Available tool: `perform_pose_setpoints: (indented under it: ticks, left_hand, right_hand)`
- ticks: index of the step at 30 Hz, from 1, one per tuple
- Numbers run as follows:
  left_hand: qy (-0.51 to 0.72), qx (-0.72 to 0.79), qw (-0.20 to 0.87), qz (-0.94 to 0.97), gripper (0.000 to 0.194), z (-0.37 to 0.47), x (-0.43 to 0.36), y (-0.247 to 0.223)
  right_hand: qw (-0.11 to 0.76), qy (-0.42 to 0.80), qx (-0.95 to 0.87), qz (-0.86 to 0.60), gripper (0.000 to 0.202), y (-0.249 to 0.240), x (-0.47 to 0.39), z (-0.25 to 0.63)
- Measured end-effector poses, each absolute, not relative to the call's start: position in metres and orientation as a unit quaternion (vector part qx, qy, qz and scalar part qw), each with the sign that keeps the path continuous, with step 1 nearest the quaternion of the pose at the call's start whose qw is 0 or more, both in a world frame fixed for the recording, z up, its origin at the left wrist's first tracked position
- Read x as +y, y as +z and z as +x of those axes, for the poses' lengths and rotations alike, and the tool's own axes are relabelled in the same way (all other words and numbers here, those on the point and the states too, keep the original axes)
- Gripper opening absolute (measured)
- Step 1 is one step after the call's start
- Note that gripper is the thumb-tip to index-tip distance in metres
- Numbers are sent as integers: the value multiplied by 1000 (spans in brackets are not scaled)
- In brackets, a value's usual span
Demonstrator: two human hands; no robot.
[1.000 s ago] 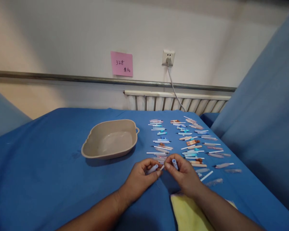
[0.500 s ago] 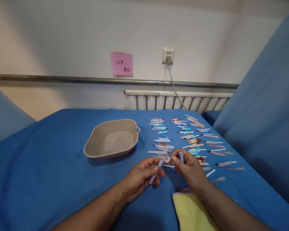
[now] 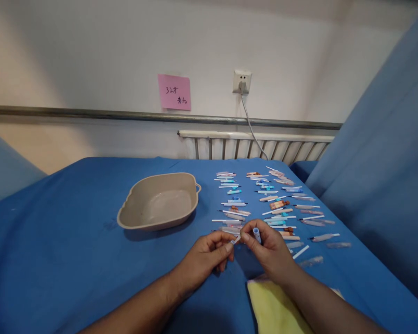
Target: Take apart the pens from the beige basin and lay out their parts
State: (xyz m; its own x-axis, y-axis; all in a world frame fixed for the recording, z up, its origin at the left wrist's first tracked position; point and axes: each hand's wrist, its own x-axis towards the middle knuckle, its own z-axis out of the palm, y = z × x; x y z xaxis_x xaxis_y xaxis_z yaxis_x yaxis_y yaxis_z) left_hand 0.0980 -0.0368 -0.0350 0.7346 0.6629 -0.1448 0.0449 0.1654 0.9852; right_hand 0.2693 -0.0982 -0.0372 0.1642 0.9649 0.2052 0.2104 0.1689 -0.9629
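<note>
My left hand [image 3: 208,253] is closed round a pale blue pen barrel [image 3: 234,240], of which only the end shows at the fingertips. My right hand [image 3: 270,248] meets it from the right, pinching a small white piece at the barrel's mouth. A pale blue pen cap [image 3: 257,234] stands up between the thumb and fingers of that same hand, its hollow end upward. Just beyond the hands lie rows of disassembled pens [image 3: 234,216], with barrels, caps and white refills side by side on the blue cloth [image 3: 90,260].
Left of the pen rows stands a beige plastic basin [image 3: 156,224]. A yellow cloth [image 3: 273,306] lies under my right forearm. More pen parts [image 3: 313,222] spread to the right. Behind are a radiator [image 3: 226,146], a rail and a plugged-in cable; a blue curtain [image 3: 379,153] hangs at right.
The left hand has turned, so the pen barrel that stood out plainly is now mostly hidden in the fingers. Both hands' fingertips are closer together at the barrel's end.
</note>
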Motion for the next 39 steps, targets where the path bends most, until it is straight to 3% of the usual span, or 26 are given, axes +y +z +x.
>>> perform_pose_setpoints:
  ticks: [14,21,25,28,34,39]
  left_hand:
    - [251,342,641,640,24,96,-37,-28]
    - [274,341,623,649,22,93,-34,-24]
    - [282,342,615,652,19,94,-37,-21]
    - [288,331,613,657,16,94,-38,-19]
    - [287,320,583,690,15,94,-38,-14]
    - [270,307,578,706,15,94,-38,-14]
  right_hand:
    - [487,331,-581,-562,13,-37,-98,266]
    - [254,234,-730,-590,12,-46,-106,257]
    - [191,184,-752,-603,10,-44,-111,250]
    - [223,207,-741,-599,10,-42,-108,251]
    - [453,334,-593,-575,9,-31,-104,265]
    - [496,321,-585,-556,8,-19,-109,270]
